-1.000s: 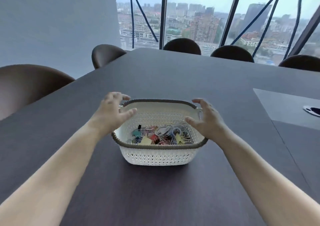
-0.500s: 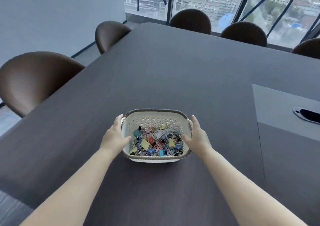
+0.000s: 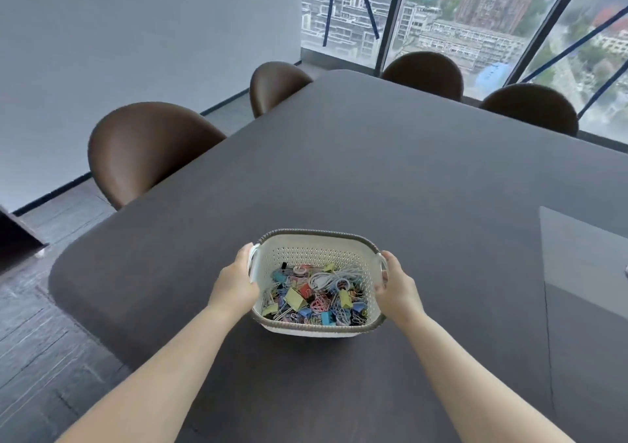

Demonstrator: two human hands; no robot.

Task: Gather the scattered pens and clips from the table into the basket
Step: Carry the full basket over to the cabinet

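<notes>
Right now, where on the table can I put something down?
The table is bare from the basket out to the brown chairs, and from the right hand across to the grey panel. Crowded: inside the basket, heaped with clips, and its sides, which the left hand and right hand hold.

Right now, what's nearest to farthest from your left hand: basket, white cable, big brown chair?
1. The basket, held at its left side by the left hand.
2. The white cable, inside it.
3. The brown chair, far off left.

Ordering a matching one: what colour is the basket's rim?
Grey-brown rim on a white perforated basket; clearest in the head view.
</notes>
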